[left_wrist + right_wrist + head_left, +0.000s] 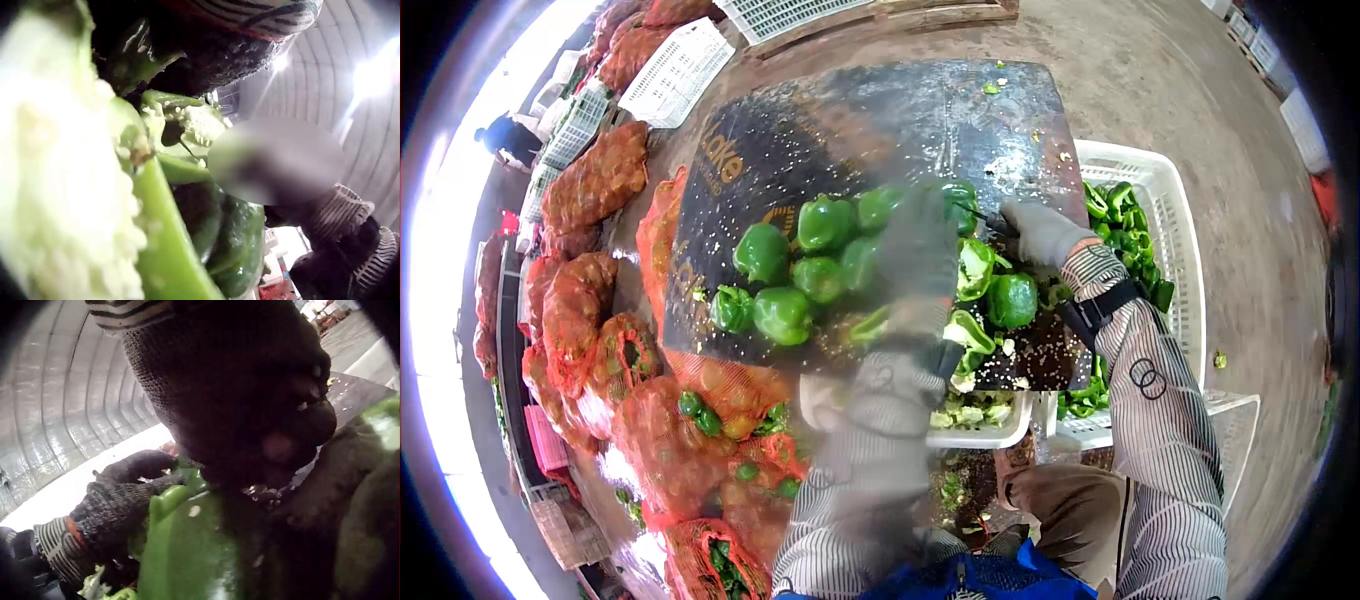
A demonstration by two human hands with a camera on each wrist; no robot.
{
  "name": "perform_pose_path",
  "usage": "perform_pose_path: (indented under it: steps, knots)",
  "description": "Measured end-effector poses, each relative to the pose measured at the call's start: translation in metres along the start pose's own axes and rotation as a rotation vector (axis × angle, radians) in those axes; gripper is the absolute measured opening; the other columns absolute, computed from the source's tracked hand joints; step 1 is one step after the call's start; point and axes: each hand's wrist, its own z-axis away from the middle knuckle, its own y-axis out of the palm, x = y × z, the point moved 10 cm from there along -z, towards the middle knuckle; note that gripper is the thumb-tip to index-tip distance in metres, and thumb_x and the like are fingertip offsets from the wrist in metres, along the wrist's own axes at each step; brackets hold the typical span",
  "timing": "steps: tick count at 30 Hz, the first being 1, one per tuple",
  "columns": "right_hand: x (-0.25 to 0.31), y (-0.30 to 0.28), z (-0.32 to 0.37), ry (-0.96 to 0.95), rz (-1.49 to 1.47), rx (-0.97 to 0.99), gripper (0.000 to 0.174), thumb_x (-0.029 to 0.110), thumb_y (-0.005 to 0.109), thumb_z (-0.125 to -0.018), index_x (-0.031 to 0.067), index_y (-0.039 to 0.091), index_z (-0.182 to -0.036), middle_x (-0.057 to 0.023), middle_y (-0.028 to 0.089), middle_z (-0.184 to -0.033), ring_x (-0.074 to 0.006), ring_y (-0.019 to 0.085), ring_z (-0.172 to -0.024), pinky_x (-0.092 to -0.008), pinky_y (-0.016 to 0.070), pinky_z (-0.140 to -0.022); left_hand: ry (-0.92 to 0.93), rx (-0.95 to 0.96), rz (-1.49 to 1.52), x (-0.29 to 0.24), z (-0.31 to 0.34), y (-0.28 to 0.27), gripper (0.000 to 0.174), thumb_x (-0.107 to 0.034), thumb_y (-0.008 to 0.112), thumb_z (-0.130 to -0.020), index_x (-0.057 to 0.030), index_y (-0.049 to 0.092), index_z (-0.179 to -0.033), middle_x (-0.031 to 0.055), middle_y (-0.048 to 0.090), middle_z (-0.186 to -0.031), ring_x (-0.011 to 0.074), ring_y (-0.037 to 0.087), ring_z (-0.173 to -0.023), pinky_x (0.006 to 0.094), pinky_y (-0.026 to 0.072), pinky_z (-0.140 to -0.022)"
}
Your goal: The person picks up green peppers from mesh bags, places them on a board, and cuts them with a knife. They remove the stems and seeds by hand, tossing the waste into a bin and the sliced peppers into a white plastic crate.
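Note:
In the head view my gloved left hand (pixel 915 245), blurred by motion, is at a green pepper (pixel 961 205) above the dark board (pixel 840 125). The right wrist view has the left hand (pixel 119 503) with fingers and thumb around a green pepper (pixel 187 550), partly hidden. My gloved right hand (pixel 1045 232) grips a small dark-handled knife (pixel 997 222), its tip towards that pepper. Curled right-hand fingers (pixel 281 425) fill the upper right wrist view. An opened pepper (pixel 194 128) with pale seeds shows in the left wrist view.
Several whole peppers (pixel 761 252) lie left of the hands; cut pieces (pixel 975 268) and seeds lie nearer the body. A white crate (pixel 1190 250) of cut peppers stands at right, a white tray (pixel 985 437) of pale scraps below the board. Red net sacks (pixel 670 440) crowd the left.

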Motion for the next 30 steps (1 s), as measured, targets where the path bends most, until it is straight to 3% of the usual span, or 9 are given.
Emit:
perform_pose_path:
  steps: [2,8,9,12,14,18,21,24,30]
  knots:
    - [0.006,0.000,0.014,0.042,0.020,0.044,0.043,0.004,0.063,-0.076,-0.0009,0.053,-0.118,-0.0272,0.062,-0.108,-0.0406,0.059,-0.108,-0.0440,0.0473,-0.091,0.106,-0.045,-0.146,0.001,-0.008,0.003,0.047,-0.008,0.052,-0.091,-0.0052,0.044,-0.137,0.0127,0.054,-0.129,0.0279,0.052,-0.115,0.0383,0.0447,-0.097]
    - [0.019,-0.053,0.092,0.125,0.057,0.096,0.034,0.011,0.059,-0.079,0.0018,0.057,-0.112,-0.0253,0.063,-0.105,-0.0393,0.061,-0.104,-0.0455,0.0473,-0.089,0.291,0.649,-0.889,-0.038,-0.003,0.002,0.041,-0.002,0.047,-0.094,-0.0089,0.047,-0.135,0.0094,0.051,-0.128,0.0232,0.048,-0.119,0.0393,0.0424,-0.101]
    - [0.037,-0.068,0.105,0.118,0.032,0.067,0.034,0.014,0.061,-0.080,0.0018,0.055,-0.112,-0.0250,0.064,-0.103,-0.0394,0.061,-0.101,-0.0459,0.0474,-0.087,0.176,0.192,-0.564,-0.016,-0.010,0.001,0.036,-0.010,0.051,-0.092,-0.0135,0.054,-0.128,0.0091,0.055,-0.124,0.0251,0.050,-0.117,0.0459,0.0419,-0.101]
    - [0.067,-0.079,0.122,0.153,-0.288,-0.120,0.036,0.020,0.061,-0.084,0.0023,0.053,-0.114,-0.0250,0.064,-0.100,-0.0394,0.062,-0.099,-0.0457,0.0478,-0.086,0.028,0.096,-0.233,-0.005,-0.005,-0.079,0.031,-0.017,0.052,-0.091,-0.0147,0.059,-0.122,0.0114,0.057,-0.124,0.0279,0.052,-0.116,0.0480,0.0390,-0.104]
    - [0.104,-0.050,0.126,0.066,-0.596,-0.132,0.036,0.017,0.058,-0.088,-0.0003,0.045,-0.117,-0.0189,0.060,-0.080,-0.0235,0.062,-0.058,-0.0357,0.0501,-0.053,-0.109,0.063,-0.230,0.007,0.008,-0.125,0.029,-0.020,0.052,-0.092,-0.0136,0.060,-0.119,0.0139,0.059,-0.120,0.0315,0.054,-0.113,0.0482,0.0402,-0.101]
    - [0.161,0.007,0.119,-0.012,-0.619,-0.259,0.039,0.018,0.056,-0.089,-0.0009,0.043,-0.120,-0.0229,0.063,-0.085,-0.0348,0.065,-0.071,-0.0443,0.0510,-0.067,-0.133,0.209,-0.106,0.051,0.027,-0.104,0.031,-0.022,0.059,-0.088,-0.0081,0.062,-0.115,0.0184,0.059,-0.116,0.0375,0.054,-0.110,0.0469,0.0430,-0.097]
    - [0.174,0.036,0.115,0.122,-0.670,-0.256,0.036,0.018,0.054,-0.089,-0.0016,0.043,-0.118,-0.0268,0.064,-0.086,-0.0428,0.064,-0.081,-0.0498,0.0494,-0.074,-0.012,0.101,-0.062,0.055,0.040,-0.102,0.033,-0.024,0.060,-0.086,-0.0066,0.061,-0.114,0.0196,0.060,-0.114,0.0387,0.055,-0.108,0.0463,0.0439,-0.096]
    - [0.175,0.057,0.100,0.225,-0.612,-0.218,0.033,0.018,0.052,-0.090,-0.0032,0.042,-0.114,-0.0292,0.064,-0.085,-0.0457,0.063,-0.084,-0.0521,0.0487,-0.074,-0.149,0.127,-0.017,0.052,0.038,-0.114,0.032,-0.023,0.062,-0.085,-0.0060,0.061,-0.113,0.0199,0.060,-0.112,0.0382,0.056,-0.107,0.0460,0.0443,-0.096]
    - [0.178,0.069,0.083,0.317,-0.511,-0.084,0.034,0.020,0.051,-0.092,-0.0038,0.041,-0.115,-0.0302,0.064,-0.094,-0.0451,0.063,-0.093,-0.0501,0.0502,-0.080,-0.013,0.176,-0.074,0.040,0.045,-0.122,0.033,-0.015,0.064,-0.082,-0.0064,0.062,-0.114,0.0190,0.060,-0.113,0.0370,0.056,-0.109,0.0446,0.0441,-0.097]
